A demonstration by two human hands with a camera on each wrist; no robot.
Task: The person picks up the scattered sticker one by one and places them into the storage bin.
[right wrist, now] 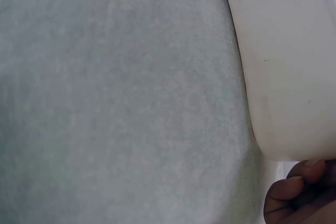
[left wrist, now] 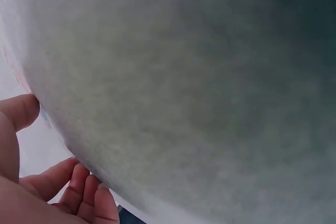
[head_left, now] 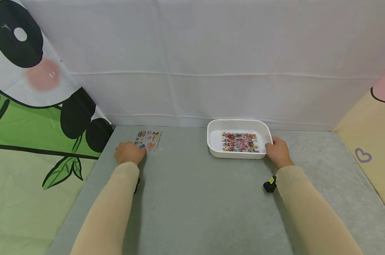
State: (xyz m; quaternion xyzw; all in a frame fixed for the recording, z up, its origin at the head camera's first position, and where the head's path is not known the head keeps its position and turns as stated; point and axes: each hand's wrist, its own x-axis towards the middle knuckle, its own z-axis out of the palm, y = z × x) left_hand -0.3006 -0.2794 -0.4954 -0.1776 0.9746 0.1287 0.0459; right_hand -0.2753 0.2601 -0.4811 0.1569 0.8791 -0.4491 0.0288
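My left hand (head_left: pixel 129 153) is at the far left of the table, its fingertips at the near left edge of a clear sticker sheet (head_left: pixel 151 140) with small colourful pictures, which lies flat. In the left wrist view the thumb (left wrist: pixel 23 111) and bent fingers (left wrist: pixel 79 190) stand apart, with their tips down at the tabletop. My right hand (head_left: pixel 277 151) grips the near right corner of a white rectangular tray (head_left: pixel 211 143) with rounded corners. Another sheet of colourful stickers (head_left: pixel 240 142) lies inside the tray. In the right wrist view the tray's outer wall (right wrist: pixel 294 77) shows above the curled fingers (right wrist: pixel 283 195).
The grey table (head_left: pixel 192 198) runs back to a white cloth backdrop (head_left: pixel 192 88). A printed cartoon cloth (head_left: pixel 68 131) hangs at the left, and a yellow one (head_left: pixel 361 134) borders the right side. A black wrist device (head_left: pixel 270 185) sits under the right wrist.
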